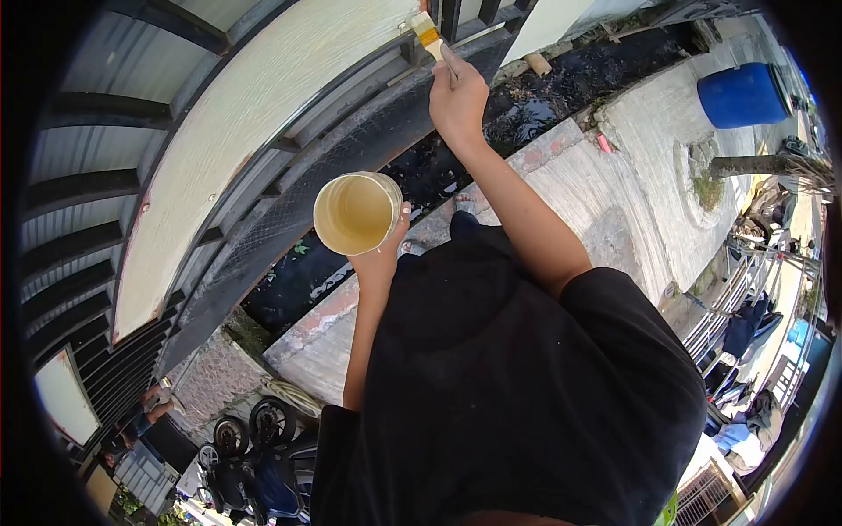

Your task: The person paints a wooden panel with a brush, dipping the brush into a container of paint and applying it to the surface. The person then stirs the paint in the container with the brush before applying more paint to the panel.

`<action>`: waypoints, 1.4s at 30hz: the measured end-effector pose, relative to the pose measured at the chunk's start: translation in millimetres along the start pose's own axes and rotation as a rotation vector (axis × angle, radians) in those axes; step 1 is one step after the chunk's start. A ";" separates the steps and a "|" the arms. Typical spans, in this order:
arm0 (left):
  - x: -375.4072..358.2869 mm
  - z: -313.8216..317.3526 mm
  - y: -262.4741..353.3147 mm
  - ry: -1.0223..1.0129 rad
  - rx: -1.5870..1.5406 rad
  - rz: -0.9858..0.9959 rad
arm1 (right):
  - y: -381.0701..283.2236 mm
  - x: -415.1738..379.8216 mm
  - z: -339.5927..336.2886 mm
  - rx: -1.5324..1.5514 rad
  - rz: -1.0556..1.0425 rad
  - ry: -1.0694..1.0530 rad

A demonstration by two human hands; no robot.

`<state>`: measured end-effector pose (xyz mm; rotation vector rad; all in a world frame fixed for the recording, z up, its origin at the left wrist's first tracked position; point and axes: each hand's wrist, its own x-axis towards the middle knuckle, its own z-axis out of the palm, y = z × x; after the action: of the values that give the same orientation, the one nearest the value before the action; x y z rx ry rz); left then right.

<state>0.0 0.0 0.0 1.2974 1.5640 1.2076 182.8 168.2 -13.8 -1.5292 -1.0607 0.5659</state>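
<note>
My right hand (460,95) is closed round the handle of a paintbrush (428,35), whose bristles meet the edge of a long cream-coloured panel (263,105) at the top of the view. In my left hand (383,250) is a round paint can (321,219), gripped from its side and below. Cream paint (358,210) shows inside the can, and dried paint coats its rim. The panel is fixed to a dark metal frame (298,180).
A ditch of dark water (535,114) runs between the frame and a concrete walkway (570,202). On the right lies a blue barrel (744,95) near a tree trunk (754,167). Motorcycles (272,465) stand at lower left, where another person (153,412) shows.
</note>
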 end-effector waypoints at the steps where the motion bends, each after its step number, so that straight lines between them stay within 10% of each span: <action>1: 0.0 0.4 -0.5 0.006 0.000 0.008 | 3.5 1.0 3.3 -0.089 -0.047 0.004; 26: 6.6 -4.4 -1.6 0.041 -0.012 0.031 | 16.9 -19.3 49.7 -0.145 -0.405 0.106; 42: 3.0 -3.3 0.0 0.041 -0.056 0.048 | -3.7 -29.0 33.3 -0.161 -0.284 0.095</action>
<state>-3.7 2.3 0.9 1.2877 1.5256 1.3060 140.4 160.4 -24.3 -1.4935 -1.2469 0.2132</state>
